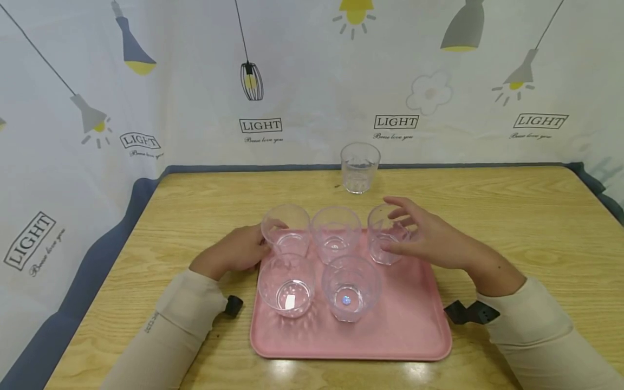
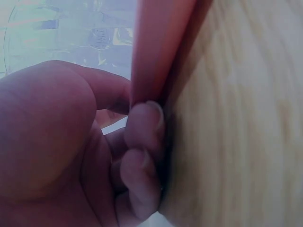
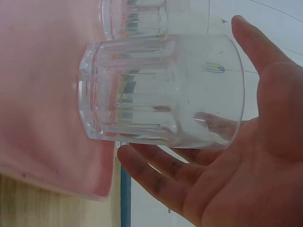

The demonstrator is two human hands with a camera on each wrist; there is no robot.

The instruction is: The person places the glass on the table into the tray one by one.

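Observation:
Three clear glasses stand in a row along the back of the pink tray (image 1: 409, 325). My right hand (image 1: 431, 238) is spread around the right-hand glass (image 3: 137, 94); its thumb is apart from the wall and the fingers extend along the far side. At the tray's back left, my left hand (image 2: 61, 142) grips the tray rim (image 2: 158, 52), with curled fingertips low at its edge. Beside that hand is the back left glass (image 1: 286, 227), with the middle glass (image 1: 336, 233) to its right. Two more glasses, the front left glass (image 1: 287, 284) and front right glass (image 1: 351, 287), stand nearer.
Behind the tray, a single clear glass (image 1: 359, 168) stands on the wooden table (image 1: 512, 216). A white cloth (image 1: 307, 81) printed with lamps hangs behind the table and along its left side.

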